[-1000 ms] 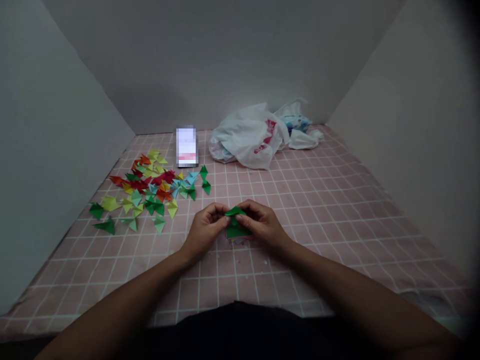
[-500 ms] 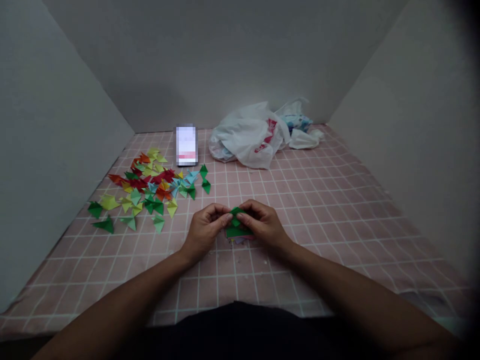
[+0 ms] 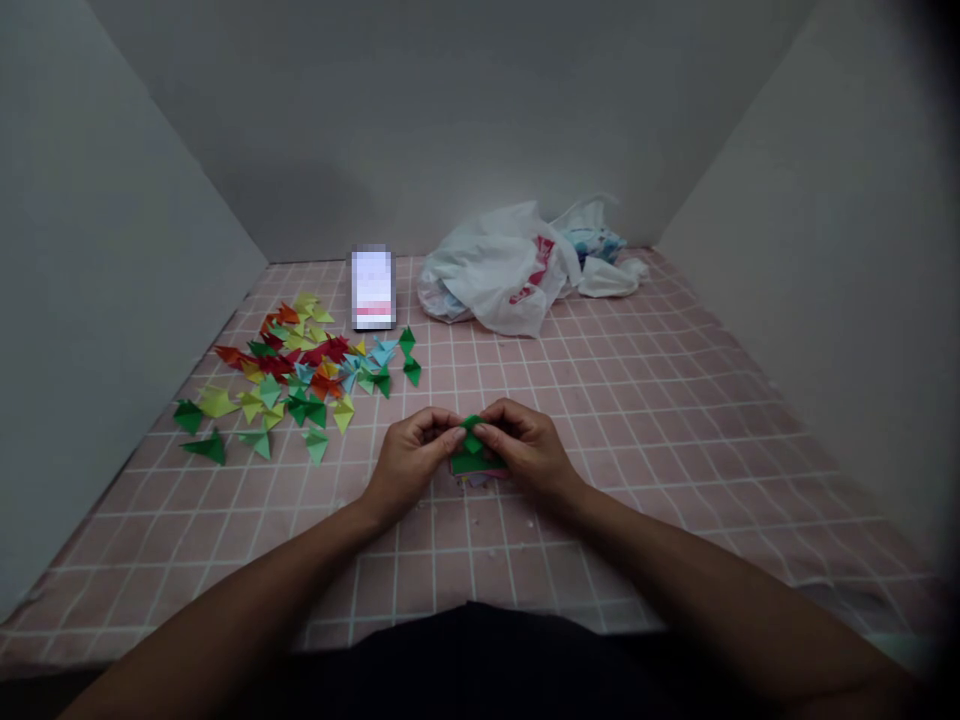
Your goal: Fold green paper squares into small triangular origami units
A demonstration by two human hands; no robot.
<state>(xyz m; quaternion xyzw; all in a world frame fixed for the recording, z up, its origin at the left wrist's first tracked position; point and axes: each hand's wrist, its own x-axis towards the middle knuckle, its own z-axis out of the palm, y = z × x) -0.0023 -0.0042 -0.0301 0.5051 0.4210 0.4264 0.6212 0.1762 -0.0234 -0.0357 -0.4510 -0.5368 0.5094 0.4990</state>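
Observation:
A small folded green paper (image 3: 472,437) is pinched between my two hands, just above the table's middle. My left hand (image 3: 418,452) grips its left side between thumb and fingers. On its right side my right hand (image 3: 529,447) does the same, thumb in front. Directly beneath lies a stack of square paper sheets (image 3: 478,466), a green one on top and other colours peeking out at the lower edge. Fingers partly hide both the folded paper and the stack. Many folded paper cranes (image 3: 304,408) in green, yellow, red, orange and blue lie scattered to the left.
A phone (image 3: 373,290) with a lit, blurred screen stands behind the cranes. White plastic bags (image 3: 499,265) lie crumpled at the back. Pink checked cloth (image 3: 675,430) covers the table, and grey walls (image 3: 465,120) enclose it on three sides. Tiny scraps dot the cloth near me.
Both hands keep their places and their hold on the green paper. Its visible outline differs slightly, the top looking a little rounder. Everything else stays put.

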